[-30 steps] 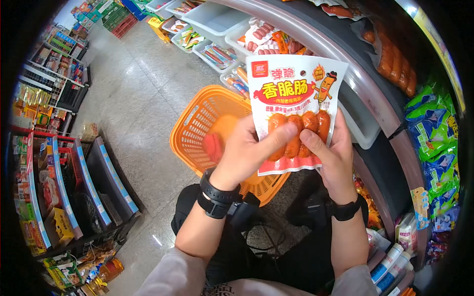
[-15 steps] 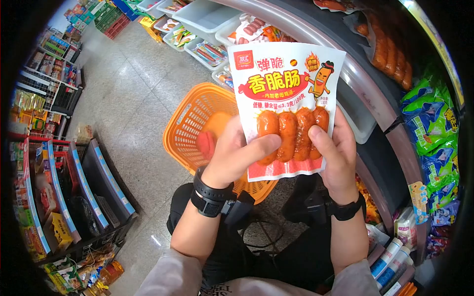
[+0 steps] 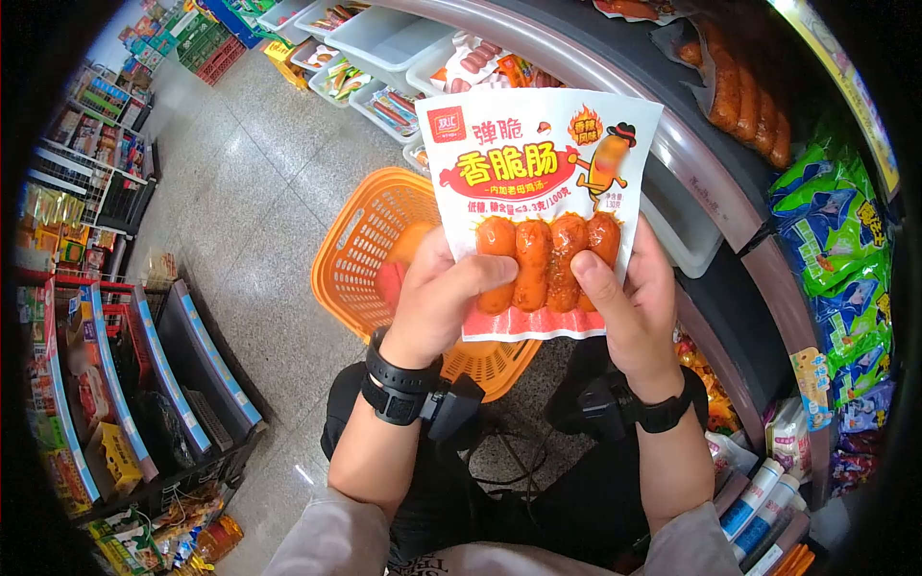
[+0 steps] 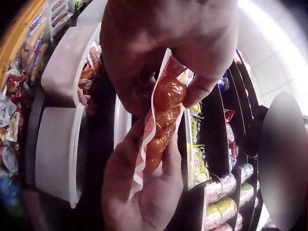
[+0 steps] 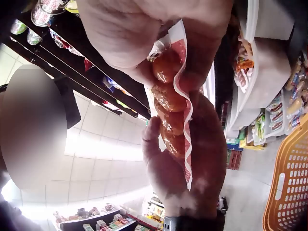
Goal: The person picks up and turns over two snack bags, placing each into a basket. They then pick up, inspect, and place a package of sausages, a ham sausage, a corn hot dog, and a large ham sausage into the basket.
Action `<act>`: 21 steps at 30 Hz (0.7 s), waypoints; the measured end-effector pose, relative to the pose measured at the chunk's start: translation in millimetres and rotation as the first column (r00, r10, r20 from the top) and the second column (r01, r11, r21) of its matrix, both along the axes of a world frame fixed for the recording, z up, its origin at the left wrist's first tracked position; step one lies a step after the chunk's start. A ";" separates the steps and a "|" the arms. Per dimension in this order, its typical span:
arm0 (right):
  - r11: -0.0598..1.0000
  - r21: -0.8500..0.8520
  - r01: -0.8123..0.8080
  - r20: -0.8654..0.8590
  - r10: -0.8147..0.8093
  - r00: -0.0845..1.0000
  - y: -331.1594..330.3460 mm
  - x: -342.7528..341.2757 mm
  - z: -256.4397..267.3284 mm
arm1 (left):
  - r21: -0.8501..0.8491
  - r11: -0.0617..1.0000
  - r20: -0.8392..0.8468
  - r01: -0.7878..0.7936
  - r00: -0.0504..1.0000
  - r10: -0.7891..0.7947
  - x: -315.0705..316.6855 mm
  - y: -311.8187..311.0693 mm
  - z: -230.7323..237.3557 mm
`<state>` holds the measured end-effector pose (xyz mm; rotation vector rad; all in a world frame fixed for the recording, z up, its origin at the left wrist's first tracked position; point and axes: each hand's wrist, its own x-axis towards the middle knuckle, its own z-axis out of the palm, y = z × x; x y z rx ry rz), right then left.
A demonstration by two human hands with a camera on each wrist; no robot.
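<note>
Both hands hold up a flat pack of sausages (image 3: 538,173), white at the top with a red band along its bottom edge. Plump brown sausages show through its front. My left hand (image 3: 434,296) grips the pack's lower left side, thumb across the front and fingers behind it. On the lower right side my right hand (image 3: 642,312) pinches it the same way, its thumb on a sausage. In the left wrist view the pack (image 4: 163,115) appears edge-on between the two hands, with its wavy bottom edge showing. The fingers behind the pack are hidden in the head view.
An orange shopping basket (image 3: 357,274) stands on the floor below the hands, with a red item (image 3: 389,280) inside. Clear plastic bins (image 3: 389,43) of snacks line the shelf ahead. Green snack bags (image 3: 826,230) hang at right. A low rack (image 3: 144,384) stands at left.
The pack, held in both hands, has shifted left in the head view and is turned more squarely to the camera. Both hands keep their hold.
</note>
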<state>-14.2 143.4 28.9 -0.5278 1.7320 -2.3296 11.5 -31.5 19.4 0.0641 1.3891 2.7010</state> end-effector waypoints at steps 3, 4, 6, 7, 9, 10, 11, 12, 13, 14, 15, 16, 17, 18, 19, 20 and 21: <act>0.999 0.047 0.027 -0.036 -0.026 0.999 -0.5 2.3 1.1 | -0.004 1.000 -0.027 -0.004 1.000 0.004 1.2 -0.2 -1.0; 0.999 0.038 0.031 -0.025 -0.030 0.999 -0.9 2.5 1.2 | -0.033 0.999 -0.027 -0.019 0.999 0.019 1.1 0.6 -2.5; 0.999 0.027 0.033 -0.015 -0.033 0.999 -2.9 2.7 1.3 | -0.063 0.997 -0.028 -0.036 0.999 0.034 0.6 2.4 -2.6; 0.999 0.019 0.047 -0.008 -0.047 0.999 -4.4 2.8 0.9 | -0.093 0.994 -0.048 -0.054 0.998 0.049 -0.1 3.6 -2.0; 0.998 0.012 0.063 0.002 -0.063 0.998 -5.2 2.6 0.0 | -0.123 0.990 -0.067 -0.070 0.996 0.062 -1.3 3.2 -1.1; 0.997 -0.024 0.069 0.037 -0.068 0.997 -5.2 2.1 -0.3 | -0.107 0.994 -0.050 -0.032 0.998 0.027 -1.9 1.2 -0.6; 0.995 -0.060 0.077 0.072 -0.072 0.995 -4.9 1.6 -0.5 | -0.090 0.996 -0.035 0.006 0.999 -0.009 -2.0 -0.1 -0.4; 0.995 -0.060 0.078 0.073 -0.073 0.995 -4.4 0.7 -0.5 | -0.089 0.996 -0.033 0.008 0.999 -0.011 -2.0 -0.7 -1.2; 0.995 -0.060 0.085 0.084 -0.080 0.993 -3.8 -0.1 -0.4 | -0.080 0.997 -0.040 0.016 0.999 -0.020 -1.9 -1.3 -2.9; 0.994 -0.059 0.092 0.096 -0.086 0.992 -3.4 -0.4 -0.3 | -0.070 0.997 -0.047 0.025 0.999 -0.028 -1.8 -1.9 -4.4; 0.994 -0.059 0.092 0.096 -0.086 0.992 -3.2 -0.1 0.6 | -0.070 0.997 -0.046 0.025 0.999 -0.028 -1.8 -2.3 -5.6; 0.993 -0.075 0.096 0.119 -0.086 0.989 -2.9 0.3 2.1 | -0.068 0.997 -0.062 0.025 0.998 -0.029 -1.9 -2.6 -6.7; 0.991 -0.091 0.100 0.142 -0.086 0.986 -2.6 0.5 3.0 | -0.067 0.997 -0.077 0.026 0.997 -0.031 -2.0 -2.9 -7.1; 0.991 -0.091 0.100 0.143 -0.087 0.986 -2.8 0.4 3.1 | -0.067 0.997 -0.077 0.026 0.997 -0.031 -1.9 -4.4 -6.8; 0.990 -0.100 0.102 0.137 -0.088 0.987 -3.1 0.3 3.2 | -0.094 0.994 -0.076 0.053 0.995 -0.060 -1.7 -6.6 -6.3; 0.989 -0.109 0.103 0.131 -0.089 0.987 -3.3 0.0 3.3 | -0.120 0.990 -0.075 0.079 0.993 -0.089 -1.9 -7.8 -5.9; 0.988 -0.110 0.104 0.131 -0.089 0.987 -2.4 -0.5 2.5 | -0.121 0.989 -0.074 0.080 0.993 -0.089 -4.2 -3.0 -5.8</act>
